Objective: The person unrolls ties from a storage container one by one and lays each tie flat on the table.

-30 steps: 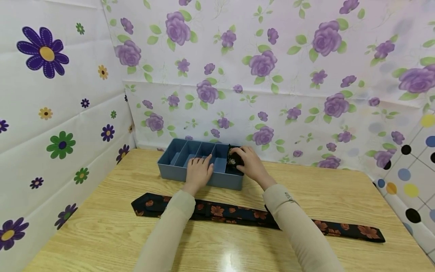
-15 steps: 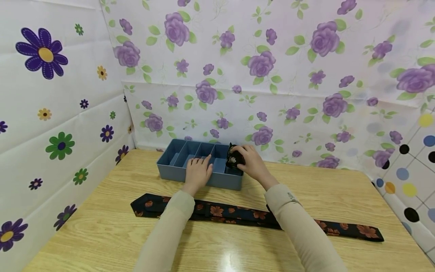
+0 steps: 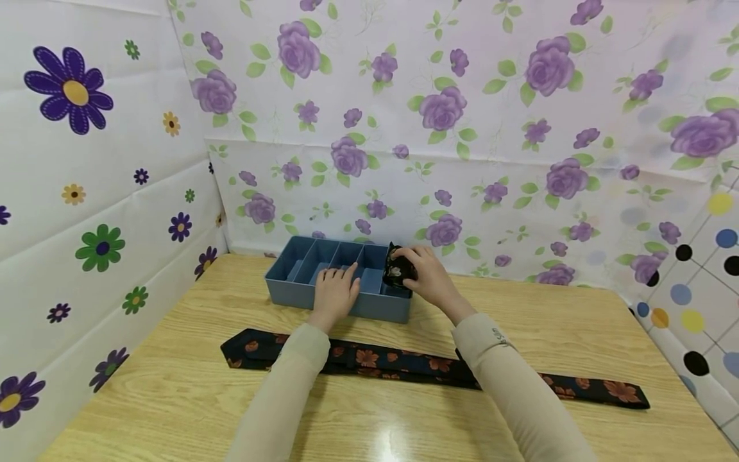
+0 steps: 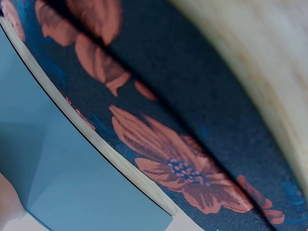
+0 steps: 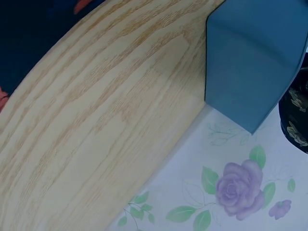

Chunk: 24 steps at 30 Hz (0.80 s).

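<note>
Both hands are at the blue divided tray (image 3: pixel 288 285) at the far side of the wooden table (image 3: pixel 173 398): the left hand (image 3: pixel 337 292) lies flat on it, and the right hand (image 3: pixel 424 274) grips a rolled dark tie (image 3: pixel 395 268) over the rightmost slot. It looks nearly tucked in. A second flowered tie (image 3: pixel 404 366) lies flat nearer, not yet rolled.

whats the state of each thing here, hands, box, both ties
left hand: fingers straight, resting flat on the blue divided box
right hand: gripping the rolled dark tie at the box's right end
blue divided box: open-topped, upright on the table, its left compartments bare
rolled dark tie: rolled up, at the rightmost compartment, held
flat floral tie: unrolled, lying along the wooden table, partly under both sleeves
</note>
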{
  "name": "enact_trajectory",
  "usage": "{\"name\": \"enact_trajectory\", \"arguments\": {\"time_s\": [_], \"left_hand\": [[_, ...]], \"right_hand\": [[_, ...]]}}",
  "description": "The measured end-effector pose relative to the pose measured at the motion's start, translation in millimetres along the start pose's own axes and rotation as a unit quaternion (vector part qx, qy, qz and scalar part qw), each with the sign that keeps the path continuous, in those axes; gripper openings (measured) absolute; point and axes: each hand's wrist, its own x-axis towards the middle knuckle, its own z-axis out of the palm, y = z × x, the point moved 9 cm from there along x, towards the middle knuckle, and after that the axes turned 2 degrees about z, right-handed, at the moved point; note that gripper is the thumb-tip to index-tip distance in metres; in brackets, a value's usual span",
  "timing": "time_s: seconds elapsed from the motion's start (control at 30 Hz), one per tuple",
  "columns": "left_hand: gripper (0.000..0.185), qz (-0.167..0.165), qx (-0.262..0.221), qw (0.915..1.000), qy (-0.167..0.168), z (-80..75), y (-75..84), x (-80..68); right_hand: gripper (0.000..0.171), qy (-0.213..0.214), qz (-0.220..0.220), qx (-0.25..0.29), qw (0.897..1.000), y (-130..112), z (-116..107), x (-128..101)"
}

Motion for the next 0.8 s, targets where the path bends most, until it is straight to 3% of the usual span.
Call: {"name": "enact_trajectory", "arguments": {"time_s": [0.8], "left_hand": [[0.045, 0.006, -0.014, 0.9998, 0.015, -2.1, 1.8, -0.3]], "right_hand": [[0.046, 0.023, 0.030, 0.064, 0.997, -1, -14, -12]]}}
